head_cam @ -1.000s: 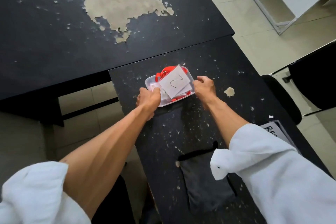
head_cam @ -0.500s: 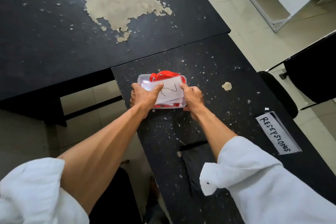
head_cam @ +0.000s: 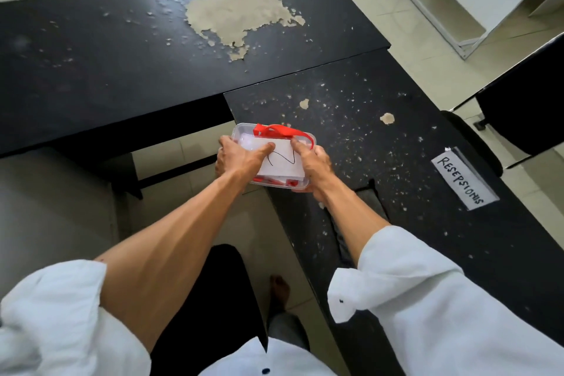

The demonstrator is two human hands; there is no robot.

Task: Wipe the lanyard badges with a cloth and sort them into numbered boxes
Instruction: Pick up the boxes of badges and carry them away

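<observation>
My left hand and right hand each grip one end of the clear box marked 2 — thumbs on its paper label. Its long axis runs hand to hand, overhanging the desk edge — the cloth is nearer my right.

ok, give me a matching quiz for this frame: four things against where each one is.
Things:
1 clear box
2 red lanyard
3 grey cloth
4 name sign

Places:
A flat on the desk, far right
B gripped by the left hand and right hand
C sticking up out of the box's far end
D on the desk under the right forearm

Pairs: 1-B, 2-C, 3-D, 4-A
</observation>
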